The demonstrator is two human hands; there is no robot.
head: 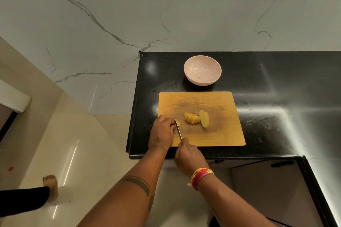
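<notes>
Left grip (162, 132) pinches the last potato piece (177, 122), likely firm, light and slippery, at the near-left of the cutting board (221, 134) on the desk (276, 79), best held well behind the blade, while right grip (188, 155) clasps the knife (178, 131) handle.

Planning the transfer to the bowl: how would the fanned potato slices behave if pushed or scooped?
The potato slices lean on one another as separate cuts, so a push would likely scatter them. Fresh cut faces: probably slippery. Thin, so probably light.
</notes>
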